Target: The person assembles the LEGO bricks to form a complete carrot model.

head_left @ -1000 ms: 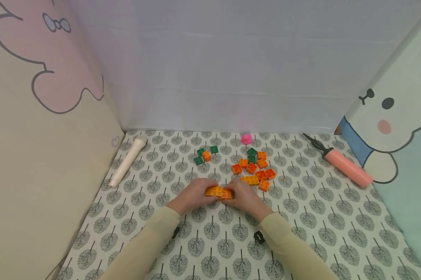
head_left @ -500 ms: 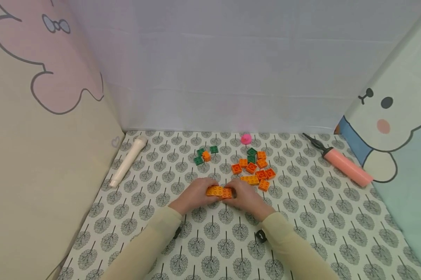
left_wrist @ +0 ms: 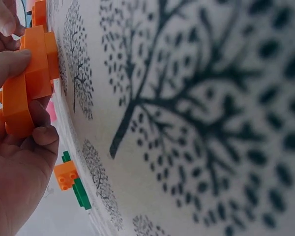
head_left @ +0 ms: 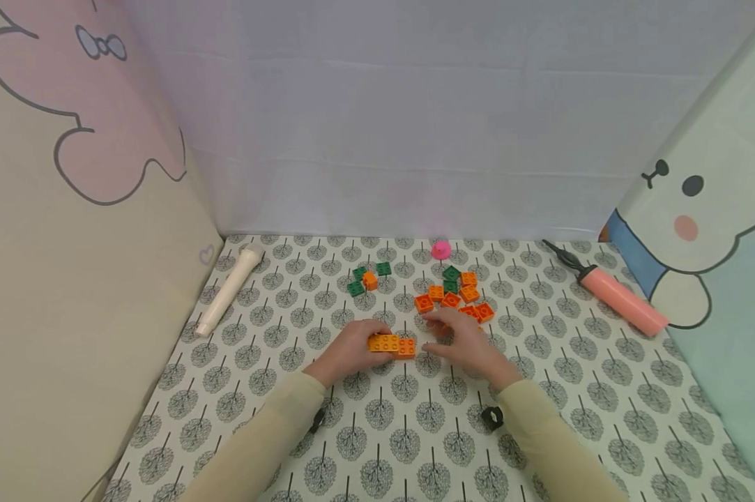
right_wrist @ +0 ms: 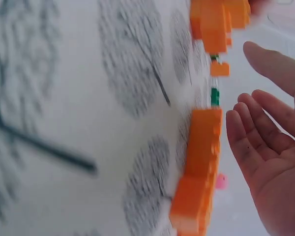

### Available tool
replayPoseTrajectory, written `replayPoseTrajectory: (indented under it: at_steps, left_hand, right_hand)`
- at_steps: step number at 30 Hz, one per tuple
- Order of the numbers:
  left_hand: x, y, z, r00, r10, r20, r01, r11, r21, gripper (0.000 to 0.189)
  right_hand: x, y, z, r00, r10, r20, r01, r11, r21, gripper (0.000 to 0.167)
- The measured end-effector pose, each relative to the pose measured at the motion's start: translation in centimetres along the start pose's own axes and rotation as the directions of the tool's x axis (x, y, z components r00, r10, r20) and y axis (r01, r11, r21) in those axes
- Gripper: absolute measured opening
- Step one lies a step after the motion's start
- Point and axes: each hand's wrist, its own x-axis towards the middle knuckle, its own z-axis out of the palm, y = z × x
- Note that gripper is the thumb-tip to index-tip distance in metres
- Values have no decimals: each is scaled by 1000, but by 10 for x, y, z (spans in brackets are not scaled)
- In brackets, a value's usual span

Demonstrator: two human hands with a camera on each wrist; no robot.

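My left hand (head_left: 349, 347) grips a joined stack of orange building bricks, thumb on the near side and fingers behind. On top is a light orange long brick (head_left: 383, 342); a darker orange square brick (head_left: 406, 348) sticks out at its right end. The left wrist view shows the offset orange stack (left_wrist: 38, 69) pinched close over the cloth. My right hand (head_left: 468, 346) is apart from the stack, fingers spread and holding nothing. It hovers over the near side of the loose orange bricks (head_left: 484, 312), covering some. In the right wrist view, orange bricks (right_wrist: 204, 142) lie beyond its fingertips.
Several green bricks (head_left: 355, 288) and a small orange piece (head_left: 369, 281) lie behind the left hand. Further back sits a pink toy duck (head_left: 441, 250). A white tube (head_left: 229, 291) lies at left, a pink hand pump (head_left: 624, 300) at right. Fabric walls border the tree-patterned cloth.
My right hand has let go of the brick stack and moved right, over the loose bricks. My left hand still holds the stack in nearly the same place.
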Motion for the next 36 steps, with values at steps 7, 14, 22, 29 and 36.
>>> replayPoseTrajectory:
  at_steps: [7,14,22,29,36]
  left_hand:
    - [-3,-1,1,1000,-20,-9,19,995,-98,36]
    - [-4,-3,4,1000,-8,-20,6,992,-124,34]
    - [-6,-3,4,1000,-20,-14,18,992,-127,34]
    - [-7,-1,2,1000,-16,-9,15,992,-127,28]
    - [-8,0,0,999,-35,-11,34,991,-127,31]
  right_hand:
    - [4,15,-20,999,36,-16,-38,985,-170,59]
    - [8,24,-28,1000,9,-9,-11,961,-277,60]
    - [11,31,-28,999,3,32,7,949,-316,52]
    - [13,35,-26,999,-22,26,30,924,-382,45]
    - [16,35,-26,1000,-20,12,23,926,-376,41]
